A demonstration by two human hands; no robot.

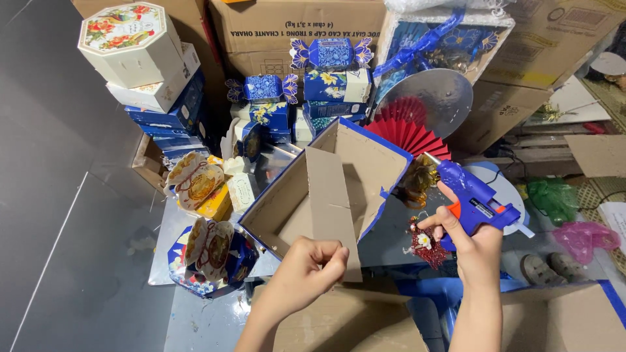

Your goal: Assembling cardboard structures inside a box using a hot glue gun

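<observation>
At frame centre, the left hand (312, 266) pinches a plain brown cardboard strip (331, 202) standing inside the open blue-edged cardboard box (375, 153); right of centre, the right hand (471, 242) grips a blue plastic glue gun (475, 199)

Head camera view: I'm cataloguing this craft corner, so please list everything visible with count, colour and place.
Cardboard strip: one, brown, standing in the open box, pinched by the left hand.
Open box: one, brown inside with blue edges, centre.
Glue gun: one, blue with orange trigger, right.
Paper fan: one, red, behind the box.
Octagonal box: one, cream with floral lid, top left.
Candy-shaped boxes: several, blue, stacked behind.
Left hand: pinching the strip.
Right hand: gripping the glue gun.
</observation>
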